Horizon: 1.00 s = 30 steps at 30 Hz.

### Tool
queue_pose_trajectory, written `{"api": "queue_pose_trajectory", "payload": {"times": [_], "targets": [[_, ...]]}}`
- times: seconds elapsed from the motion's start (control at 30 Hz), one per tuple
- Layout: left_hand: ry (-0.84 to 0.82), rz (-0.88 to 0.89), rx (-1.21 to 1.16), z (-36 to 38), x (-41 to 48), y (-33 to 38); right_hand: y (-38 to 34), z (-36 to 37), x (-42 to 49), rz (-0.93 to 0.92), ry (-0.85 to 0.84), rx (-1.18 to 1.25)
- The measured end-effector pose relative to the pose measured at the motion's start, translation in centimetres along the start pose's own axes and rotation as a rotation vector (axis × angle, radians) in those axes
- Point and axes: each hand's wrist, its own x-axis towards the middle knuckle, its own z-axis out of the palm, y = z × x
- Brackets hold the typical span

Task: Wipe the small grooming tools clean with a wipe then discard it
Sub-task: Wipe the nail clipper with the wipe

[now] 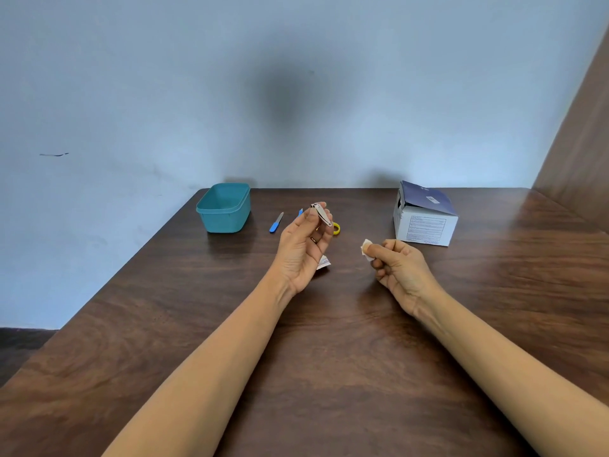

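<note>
The left hand [303, 252] is raised above the table [329, 341], palm toward the camera, with the clipper [321, 215] pinched between thumb and fingertips. The clipper's long axis slants from upper left down to lower right, its lower end pointing toward the other hand. The right hand [398, 265] is lower and to the right, its fingers curled in, thumb and forefinger clamped on a small folded wipe [366, 248] that pokes out leftward. Wipe and clipper are apart, with a clear gap between them. From the wipe, the clipper is up and to the left, so the coming stroke likely calls for the right hand to close that gap and run the wipe along the slanted metal.

On the table beyond the hands lie a blue file [276, 222] and a yellow ring-shaped piece [336, 228] (partly hidden behind the left hand). A torn wrapper [323, 261] lies just below that hand. A teal tub [224, 207] stands at far left and an open box [425, 216] at far right. The tub looks the likelier place for the spent wipe.
</note>
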Motion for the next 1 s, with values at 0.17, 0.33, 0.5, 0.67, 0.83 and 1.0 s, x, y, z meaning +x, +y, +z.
{"api": "queue_pose_trajectory", "payload": {"times": [0.17, 0.33, 0.5, 0.67, 0.83, 1.0], "targets": [[0.031, -0.017, -0.173, -0.1, 0.5, 1.8, 0.1, 0.7, 1.0, -0.006, 0.01, 0.029], [0.013, -0.003, -0.253, -1.5, 1.4, 4.0, 0.2, 2.2, 2.5, -0.023, 0.041, 0.019], [0.036, 0.06, -0.167, -3.1, 3.3, 8.0, 0.5, 4.3, 4.5, -0.088, 0.068, 0.01], [0.076, 0.089, 0.201, -4.8, 6.6, 13.6, 0.9, 5.9, 6.9, -0.169, 0.126, -0.004], [0.148, 0.046, 0.666, -6.5, 10.0, 18.0, 1.6, 5.9, 8.5, -0.28, 0.144, 0.028], [0.236, -0.038, 1.216, -7.8, 12.8, 20.0, 2.0, 5.4, 9.5, -0.282, 0.11, 0.04]]}}
